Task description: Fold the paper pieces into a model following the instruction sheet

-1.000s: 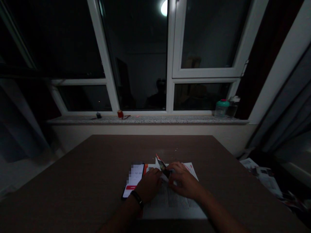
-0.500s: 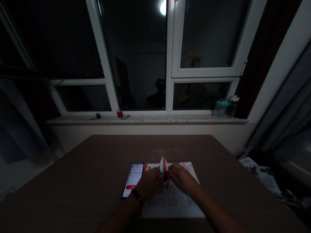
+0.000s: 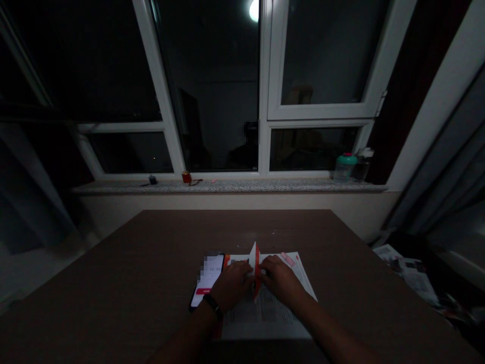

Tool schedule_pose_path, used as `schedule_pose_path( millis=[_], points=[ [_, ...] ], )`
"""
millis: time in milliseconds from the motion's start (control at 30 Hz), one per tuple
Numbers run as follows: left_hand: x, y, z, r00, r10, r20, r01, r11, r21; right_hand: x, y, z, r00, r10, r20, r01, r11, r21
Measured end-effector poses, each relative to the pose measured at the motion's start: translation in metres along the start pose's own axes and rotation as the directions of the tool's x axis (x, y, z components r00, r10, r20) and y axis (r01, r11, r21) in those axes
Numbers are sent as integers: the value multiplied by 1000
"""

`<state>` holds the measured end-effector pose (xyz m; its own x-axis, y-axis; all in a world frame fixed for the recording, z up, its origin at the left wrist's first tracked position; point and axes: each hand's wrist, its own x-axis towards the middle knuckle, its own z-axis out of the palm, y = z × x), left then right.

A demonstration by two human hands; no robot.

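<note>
A folded piece of orange-and-white paper [image 3: 255,254] stands upright between my hands, its pointed tip facing away from me. My left hand [image 3: 232,287], with a dark band on the wrist, grips its left side. From the right, the curled fingers of my right hand [image 3: 281,279] pinch its orange side. Beneath both hands lies a printed sheet or booklet [image 3: 265,327] with an orange left edge. Fingers partly hide the paper's lower part.
A lit phone [image 3: 207,284] lies just left of the printed sheet. Near the sheet's top right corner is a small pink item [image 3: 288,259]. Tiny white scraps dot the brown table [image 3: 151,283]. Bottles [image 3: 344,168] and a small red object [image 3: 186,177] stand on the windowsill.
The folded paper has been drawn narrower, and the dark opening in it has nearly closed. My right hand's fingers have curled in more. My left hand has shifted only slightly.
</note>
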<state>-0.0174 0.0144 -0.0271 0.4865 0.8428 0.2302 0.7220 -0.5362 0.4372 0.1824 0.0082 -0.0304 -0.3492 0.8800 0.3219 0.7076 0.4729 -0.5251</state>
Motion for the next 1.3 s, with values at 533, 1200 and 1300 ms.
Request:
schedule_pose_path(
  millis=[533, 1200, 1300],
  points=[
    [-2, -7, 1, 997, 71, 30, -72, 997, 26, -1, 2, -2, 999, -23, 37, 23, 1000, -6],
    [0, 7, -7, 998, 47, 34, -47, 999, -6, -1, 6, -3, 998, -44, 47, 44, 999, -5],
    [1, 12, -5, 999, 20, 33, -20, 1000, 18, 0, 8, -4, 997, -48, 56, 49, 999, -10]
  ],
)
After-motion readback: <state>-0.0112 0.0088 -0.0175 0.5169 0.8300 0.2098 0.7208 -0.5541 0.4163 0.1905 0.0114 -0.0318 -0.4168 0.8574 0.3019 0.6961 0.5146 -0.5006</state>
